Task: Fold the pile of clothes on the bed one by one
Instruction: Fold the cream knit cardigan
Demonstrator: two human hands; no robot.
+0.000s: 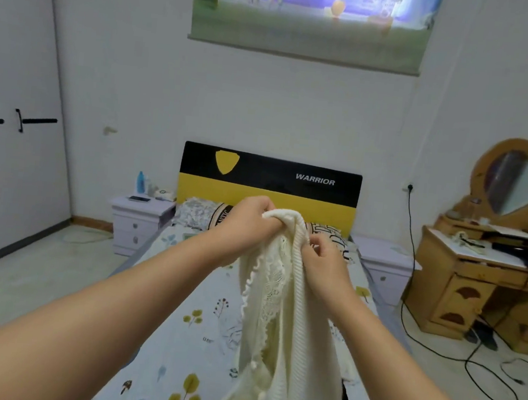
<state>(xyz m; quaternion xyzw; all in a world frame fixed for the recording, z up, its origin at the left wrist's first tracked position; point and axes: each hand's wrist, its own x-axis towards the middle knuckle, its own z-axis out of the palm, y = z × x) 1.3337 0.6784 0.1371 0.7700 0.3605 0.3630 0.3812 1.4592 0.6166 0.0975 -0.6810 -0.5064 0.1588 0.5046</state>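
Garment (290, 318), a cream ribbed knit with a lace panel and frilled edging, is held up in the air above the bed (198, 329), its lower part hanging down toward the flowered sheet near the bottom of the view. No other clothes of the pile are seen on the visible part of the bed; a dark shape at the garment's right edge cannot be identified.

Step in hand, as judged: the item is lifted and its top edge is being sorted out so that shoulders or a hem can be found before any fold is made. No fold is yet visible; the cloth hangs bunched in a long column.

Next move, as judged: the two grip points need to be drawn apart along the top edge so that the cloth opens flat, after which it can be laid on the sheet. The lace is likely to snag or stretch if pulled hard.

Left hand (247, 221) is closed in a fist around the top of the bunch, knuckles up. Right hand (325, 257) is just beside and slightly lower, pinching the ribbed edge with the fingertips. Both forearms are stretched forward from the lower corners of the view and converge on the garment.
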